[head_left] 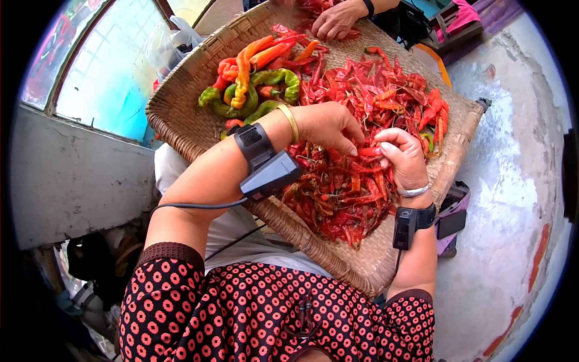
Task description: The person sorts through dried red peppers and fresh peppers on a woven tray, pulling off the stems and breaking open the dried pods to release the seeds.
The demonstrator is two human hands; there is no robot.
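Red chili peppers [347, 208] lie heaped in a wide woven basket [362, 265]. My right hand [405, 160], with a silver bangle at its wrist, pinches a red chili pepper [369, 152] between thumb and fingers above the heap. Close to the left end of that chili is my left hand [330, 125]. Its fingers are bent, with a gap between them and the thumb, and nothing shows in its grasp. Larger green and orange peppers [265, 72] sit in the basket beyond my left wrist.
At the far side of the basket, another person's hand [338, 21] with a black wristband reaches into the peppers. A plastic bag [163, 51] is by the window on the left. A pale worn wall or floor surface [500, 181] lies to the right.
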